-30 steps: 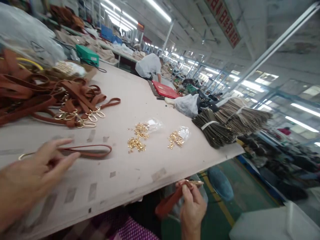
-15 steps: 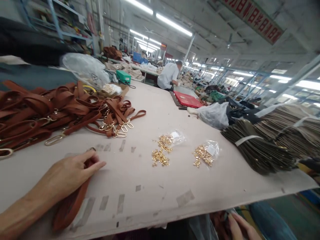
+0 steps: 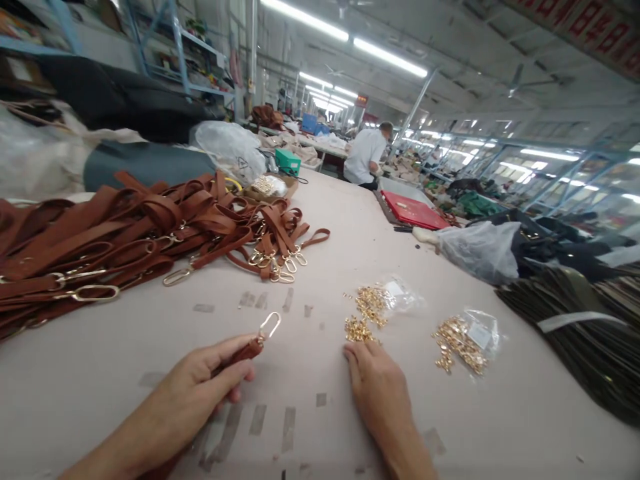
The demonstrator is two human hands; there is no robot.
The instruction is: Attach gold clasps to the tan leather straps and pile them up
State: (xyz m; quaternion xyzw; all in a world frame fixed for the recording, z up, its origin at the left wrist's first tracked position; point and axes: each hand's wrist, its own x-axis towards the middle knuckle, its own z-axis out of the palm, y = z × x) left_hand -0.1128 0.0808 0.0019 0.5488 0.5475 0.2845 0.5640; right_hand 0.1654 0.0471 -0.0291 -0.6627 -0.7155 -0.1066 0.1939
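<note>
My left hand (image 3: 210,377) is closed around a brown leather strap (image 3: 250,350). A gold oval metal ring (image 3: 271,325) sticks out from the strap's end, past my fingertips. The rest of the strap hangs mostly hidden under my hand and forearm. My right hand (image 3: 377,383) reaches down to the near edge of a pile of small gold metal pieces (image 3: 357,329). Its fingers are bent and pressed together at the pile, and their tips are partly hidden. Just behind lie more gold pieces spilling from a clear plastic bag (image 3: 405,300).
Brown leather straps with gold hardware (image 3: 150,227) lie heaped at the left. Another clear bag of gold pieces (image 3: 463,343) is on the right, before a stack of dark sheets (image 3: 575,340). Red flat material (image 3: 415,210) lies farther back. A person in white (image 3: 365,157) sits beyond.
My right hand has come up from below the table edge to the gold pile. My left hand has turned the strap so its ring shows. The view has swung left.
</note>
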